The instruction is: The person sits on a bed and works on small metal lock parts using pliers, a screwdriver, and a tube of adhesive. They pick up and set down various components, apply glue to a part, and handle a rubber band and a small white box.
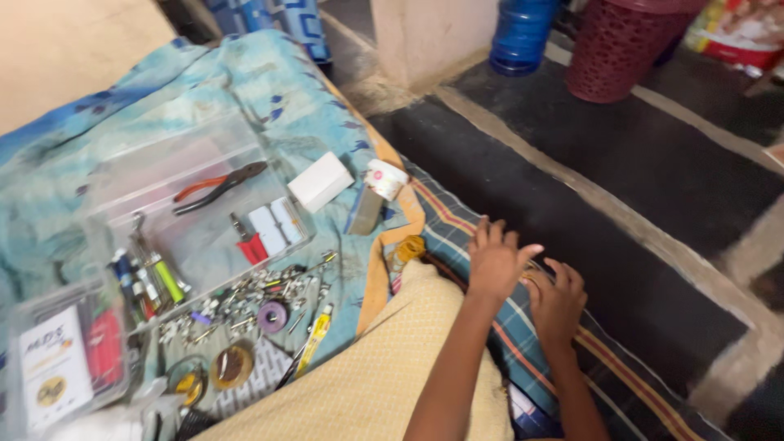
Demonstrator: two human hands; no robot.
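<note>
Both my hands were down on the striped blanket [457, 237], fingers spread, nothing clearly clamped. Left hand [494, 260] lay flat with fingers splayed apart; right hand [557, 304] sat just beside it on the floor side, fingers loosely curled over something small and yellowish at the blanket's edge. Couldn't tell what it was, mostly hidden under the palm, so I can't say whether that hand held it or only covered it.

Everything else placed from the clear plastic box [192, 208]: red-handled pliers [219, 188] lay inside it, small red clips and white pieces in its near corner. A white block [320, 181] was just beside its far right corner, and a round white tub [385, 178] further right, near the blanket. Loose screws and metal bits [245, 298] were scattered in front of the box, with a purple tape roll [272, 315] among them. Markers and tubes [147, 282] leaned at its front left. Hands were well apart from the box, across my knee in tan cloth [384, 367].

Judgement: doing this well meant pressing flat and feeling with the fingertips, moving slowly so the small piece didn't slide off onto the dark floor [621, 204].
</note>
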